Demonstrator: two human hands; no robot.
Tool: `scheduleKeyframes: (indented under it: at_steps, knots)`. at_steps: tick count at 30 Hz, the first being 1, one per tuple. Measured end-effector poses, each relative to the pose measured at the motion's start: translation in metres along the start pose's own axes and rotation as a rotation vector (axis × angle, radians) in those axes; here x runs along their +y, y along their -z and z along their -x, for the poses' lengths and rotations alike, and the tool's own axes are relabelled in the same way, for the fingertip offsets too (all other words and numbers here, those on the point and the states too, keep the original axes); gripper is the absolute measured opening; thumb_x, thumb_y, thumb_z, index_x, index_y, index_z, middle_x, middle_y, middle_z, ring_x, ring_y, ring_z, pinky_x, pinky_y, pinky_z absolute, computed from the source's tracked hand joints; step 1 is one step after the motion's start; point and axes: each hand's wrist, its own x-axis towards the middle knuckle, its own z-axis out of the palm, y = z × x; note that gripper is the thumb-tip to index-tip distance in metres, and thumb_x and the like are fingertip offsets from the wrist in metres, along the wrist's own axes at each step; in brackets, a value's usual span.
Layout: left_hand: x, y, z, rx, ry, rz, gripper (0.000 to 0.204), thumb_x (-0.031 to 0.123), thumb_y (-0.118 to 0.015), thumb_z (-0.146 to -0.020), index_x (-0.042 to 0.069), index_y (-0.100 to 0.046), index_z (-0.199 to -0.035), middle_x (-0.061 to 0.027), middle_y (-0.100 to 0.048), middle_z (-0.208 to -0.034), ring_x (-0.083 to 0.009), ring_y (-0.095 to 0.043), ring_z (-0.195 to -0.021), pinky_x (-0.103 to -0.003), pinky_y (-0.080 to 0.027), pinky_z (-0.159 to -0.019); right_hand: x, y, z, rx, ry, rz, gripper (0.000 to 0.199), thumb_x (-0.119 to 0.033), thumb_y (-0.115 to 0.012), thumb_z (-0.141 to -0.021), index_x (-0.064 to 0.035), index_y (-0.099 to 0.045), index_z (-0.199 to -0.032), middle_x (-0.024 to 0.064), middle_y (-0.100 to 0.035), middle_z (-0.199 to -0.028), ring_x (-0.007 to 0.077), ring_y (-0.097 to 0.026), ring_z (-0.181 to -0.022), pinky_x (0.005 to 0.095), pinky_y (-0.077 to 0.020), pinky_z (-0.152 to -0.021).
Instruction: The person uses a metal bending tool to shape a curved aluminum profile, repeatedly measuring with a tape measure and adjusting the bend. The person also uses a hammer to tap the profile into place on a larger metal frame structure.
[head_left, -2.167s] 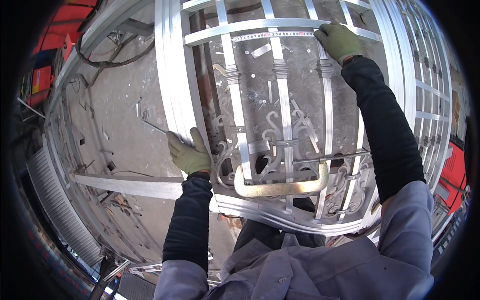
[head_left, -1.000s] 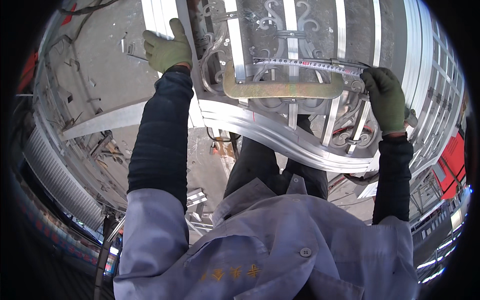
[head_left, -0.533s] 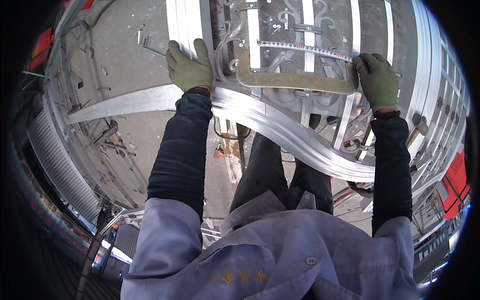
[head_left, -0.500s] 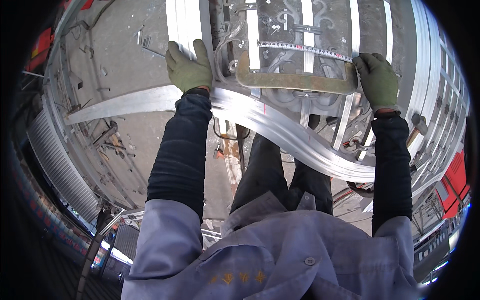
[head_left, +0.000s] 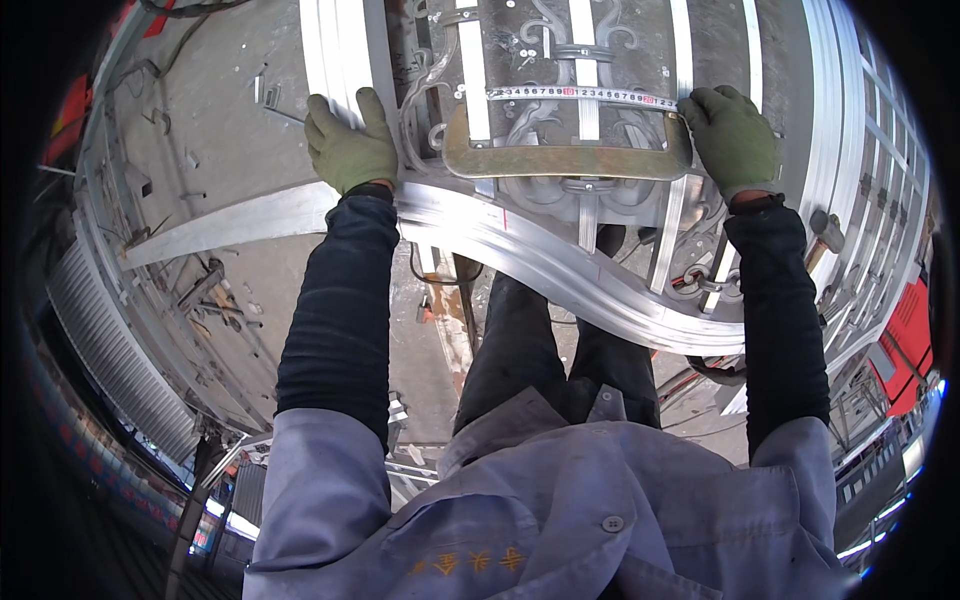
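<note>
My left hand (head_left: 352, 143), in an olive-green glove, lies on the near end of a straight silvery metal profile (head_left: 337, 45). Its thumb and fingers are spread apart across the metal. Stretched between the vertical bars is a pale tape measure (head_left: 590, 95), its right end running into my right hand (head_left: 733, 140). That hand is closed on it; the tape's case cannot be seen. Just below the tape lies a brownish U-shaped metal bar (head_left: 565, 161), its right arm beside my right fingers. A curved silvery profile (head_left: 540, 252) crosses in front of my body.
Under the tape is a grey metal panel with scrollwork (head_left: 590, 52) and upright silvery bars. A hammer (head_left: 827, 230) rests at the right by long profiles (head_left: 838, 110). Scattered metal offcuts (head_left: 225, 300) and tools lie on the left of the floor; red sheets (head_left: 905, 335) stand far right.
The view has shifted slightly, so hands and metalwork sit farther left in the picture. Both hands keep their places on the profile and the tape.
</note>
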Motion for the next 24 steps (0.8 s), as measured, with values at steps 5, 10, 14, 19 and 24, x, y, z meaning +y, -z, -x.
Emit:
scheduleKeyframes:
  at_steps: [5, 10, 14, 19, 24]
  knots:
    - [0.000, 0.001, 0.000, -0.030, 0.013, 0.001, 0.098, 0.074, -0.059, -0.107, 0.000, -0.043, -0.171, -0.0307, -0.054, -0.166, -0.0516, -0.054, -0.152, -0.057, -0.043, -0.129, -0.012, 0.012, -0.008, -0.101, -0.036, 0.070, 0.034, -0.046, -0.069, -0.109, -0.0170, -0.086, -0.117, 0.0095, -0.081, -0.119, 0.0368, -0.077, -0.115, 0.0544, -0.0620, -0.097]
    - [0.002, 0.002, 0.000, -0.046, 0.014, 0.008, 0.098, 0.072, -0.058, -0.108, -0.001, -0.042, -0.171, -0.0311, -0.053, -0.166, -0.0512, -0.053, -0.153, -0.057, -0.042, -0.130, -0.008, 0.007, -0.010, -0.078, -0.025, 0.086, 0.033, -0.045, -0.069, -0.109, -0.0176, -0.086, -0.116, 0.0105, -0.081, -0.115, 0.0377, -0.078, -0.112, 0.0553, -0.0626, -0.095]
    - [0.000, 0.001, -0.001, -0.038, 0.001, 0.010, 0.098, 0.072, -0.058, -0.108, -0.001, -0.042, -0.171, -0.0314, -0.053, -0.166, -0.0515, -0.054, -0.152, -0.057, -0.042, -0.130, -0.006, 0.005, -0.014, -0.067, -0.017, 0.078, 0.033, -0.045, -0.070, -0.109, -0.0179, -0.087, -0.115, 0.0102, -0.080, -0.115, 0.0378, -0.078, -0.110, 0.0554, -0.0631, -0.094]
    - [0.000, 0.000, -0.001, -0.030, -0.003, 0.003, 0.096, 0.072, -0.057, -0.108, 0.000, -0.043, -0.170, -0.0322, -0.054, -0.165, -0.0526, -0.055, -0.151, -0.058, -0.043, -0.129, -0.003, 0.000, -0.015, -0.037, 0.000, 0.075, 0.032, -0.044, -0.070, -0.109, -0.0171, -0.087, -0.115, 0.0101, -0.080, -0.114, 0.0378, -0.079, -0.107, 0.0555, -0.0635, -0.092]
    - [-0.003, -0.002, 0.001, 0.011, -0.025, 0.019, 0.094, 0.071, -0.059, -0.107, 0.000, -0.046, -0.167, -0.0338, -0.056, -0.162, -0.0544, -0.056, -0.148, -0.060, -0.045, -0.126, 0.001, -0.002, -0.019, -0.032, 0.036, 0.081, 0.033, -0.044, -0.070, -0.109, -0.0165, -0.087, -0.115, 0.0107, -0.080, -0.114, 0.0387, -0.079, -0.106, 0.0555, -0.0638, -0.090]
